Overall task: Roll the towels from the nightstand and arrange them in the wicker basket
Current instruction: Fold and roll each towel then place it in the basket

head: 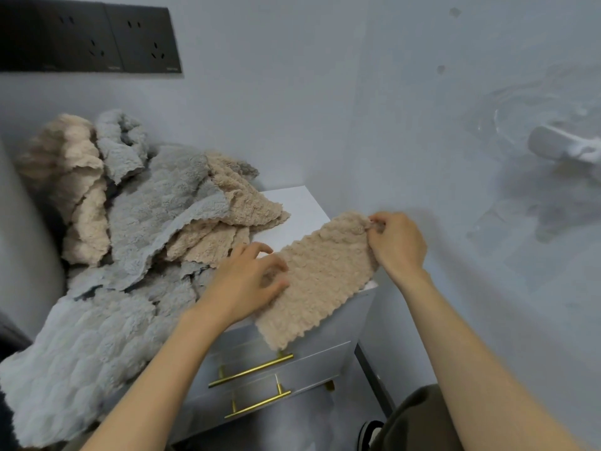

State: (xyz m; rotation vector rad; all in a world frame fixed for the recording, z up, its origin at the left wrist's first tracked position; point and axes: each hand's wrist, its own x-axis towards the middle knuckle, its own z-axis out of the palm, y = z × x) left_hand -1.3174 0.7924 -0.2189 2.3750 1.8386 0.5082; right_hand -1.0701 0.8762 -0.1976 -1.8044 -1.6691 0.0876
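Early stage. One beige towel [318,281] lies as a flat strip on the nightstand [299,209], not yet rolled. The right hand [398,244] has a pinching grip on its far end. The left hand [250,281], fingers bent, holds its side edge. The heaped towels [146,222] alongside remain unrolled. No wicker basket is in view.

One view only, worn on the person's head: it looks forward and steeply down over both forearms onto the white nightstand [300,208], close in. The wide lens also takes in the grey wall [325,109] behind and a black socket panel [87,37] top left.
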